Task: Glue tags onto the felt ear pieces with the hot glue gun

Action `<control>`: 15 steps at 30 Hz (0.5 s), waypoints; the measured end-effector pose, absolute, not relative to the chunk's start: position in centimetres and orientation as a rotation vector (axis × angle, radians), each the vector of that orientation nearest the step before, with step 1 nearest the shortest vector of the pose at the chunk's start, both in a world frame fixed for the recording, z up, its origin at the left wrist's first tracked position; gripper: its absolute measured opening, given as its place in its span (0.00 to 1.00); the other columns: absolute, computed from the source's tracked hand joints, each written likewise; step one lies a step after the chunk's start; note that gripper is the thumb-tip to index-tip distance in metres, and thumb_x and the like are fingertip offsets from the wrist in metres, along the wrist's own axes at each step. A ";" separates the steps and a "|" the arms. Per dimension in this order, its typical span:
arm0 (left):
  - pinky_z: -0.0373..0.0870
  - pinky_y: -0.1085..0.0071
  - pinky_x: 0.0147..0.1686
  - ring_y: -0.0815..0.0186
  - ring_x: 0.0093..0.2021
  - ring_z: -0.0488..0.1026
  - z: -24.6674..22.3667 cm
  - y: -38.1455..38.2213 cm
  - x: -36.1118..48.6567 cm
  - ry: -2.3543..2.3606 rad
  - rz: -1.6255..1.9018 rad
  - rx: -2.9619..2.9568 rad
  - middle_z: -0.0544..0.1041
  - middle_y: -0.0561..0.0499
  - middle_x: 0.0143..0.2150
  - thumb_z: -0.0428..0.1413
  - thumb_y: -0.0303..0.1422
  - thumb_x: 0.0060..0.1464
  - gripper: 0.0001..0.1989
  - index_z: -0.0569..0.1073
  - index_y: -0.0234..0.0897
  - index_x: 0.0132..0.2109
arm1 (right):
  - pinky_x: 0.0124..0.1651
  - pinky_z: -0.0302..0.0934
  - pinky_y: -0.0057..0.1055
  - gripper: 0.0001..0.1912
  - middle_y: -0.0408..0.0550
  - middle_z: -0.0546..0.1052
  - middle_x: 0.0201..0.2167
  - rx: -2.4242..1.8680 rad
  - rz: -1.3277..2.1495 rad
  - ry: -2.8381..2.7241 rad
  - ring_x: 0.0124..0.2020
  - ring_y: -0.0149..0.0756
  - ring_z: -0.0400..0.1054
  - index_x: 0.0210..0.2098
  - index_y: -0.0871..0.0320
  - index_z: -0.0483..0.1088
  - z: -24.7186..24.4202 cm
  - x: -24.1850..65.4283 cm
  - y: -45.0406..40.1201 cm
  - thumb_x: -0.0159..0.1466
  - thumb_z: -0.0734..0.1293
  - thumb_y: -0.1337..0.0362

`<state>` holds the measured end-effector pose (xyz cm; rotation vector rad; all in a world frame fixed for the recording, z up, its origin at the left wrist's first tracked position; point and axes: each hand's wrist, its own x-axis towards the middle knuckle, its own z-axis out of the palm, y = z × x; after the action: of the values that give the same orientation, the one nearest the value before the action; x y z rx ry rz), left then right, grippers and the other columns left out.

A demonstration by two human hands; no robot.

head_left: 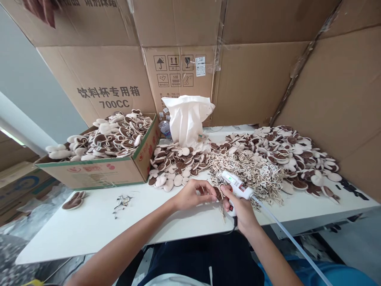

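Close to the table's front edge, my left hand point(198, 194) pinches a small brown and cream plush piece point(218, 193) between thumb and fingertips. My right hand point(242, 208) is wrapped round the handle of a white hot glue gun point(238, 184), its nozzle end towards the upper left. A long translucent glue stick point(293, 240) sticks out of the gun's back. My right fingertips are at the plush piece too, and partly hide it. Just behind the gun lies a heap of cream cord bows point(253, 169).
Loose brown and cream ovals point(175, 167) lie mid-table; more are heaped point(297, 155) at right. A cardboard box point(98, 172) at left holds many plush pieces. A small brown pair point(74, 200), dark scraps point(122, 202) and a white bag point(189, 119) are on the table. Cardboard walls point(247, 79) stand behind.
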<state>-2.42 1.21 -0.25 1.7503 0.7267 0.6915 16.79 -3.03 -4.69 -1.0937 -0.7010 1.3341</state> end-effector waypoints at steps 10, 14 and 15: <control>0.68 0.72 0.37 0.67 0.33 0.74 -0.5 1.2 -2.3 0.716 0.704 1.726 0.81 0.47 0.35 0.66 0.44 0.59 0.16 0.81 0.33 0.42 | 0.18 0.52 0.24 0.23 0.35 0.66 0.12 -1.079 1.357 -0.732 0.14 0.27 0.57 0.31 0.56 0.71 -4.7 16.9 -3.0 0.52 0.82 0.48; 0.68 0.71 0.37 0.67 0.32 0.74 -0.6 1.1 -2.3 0.751 0.704 1.733 0.81 0.48 0.35 0.66 0.44 0.58 0.17 0.80 0.33 0.42 | 0.18 0.51 0.23 0.23 0.35 0.66 0.12 -1.080 1.359 -0.739 0.14 0.26 0.57 0.30 0.56 0.71 -4.7 16.8 -3.0 0.52 0.82 0.48; 0.68 0.71 0.37 0.67 0.32 0.73 -0.6 1.1 -2.2 0.756 0.704 1.742 0.81 0.48 0.35 0.66 0.44 0.58 0.16 0.80 0.33 0.42 | 0.18 0.51 0.23 0.24 0.35 0.66 0.12 -1.079 1.359 -0.740 0.14 0.26 0.57 0.30 0.56 0.71 -4.7 16.8 -3.0 0.51 0.82 0.48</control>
<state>-2.24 1.14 -0.60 1.7416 0.7564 0.7038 16.84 -2.99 -4.70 -1.0792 -0.7398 1.3589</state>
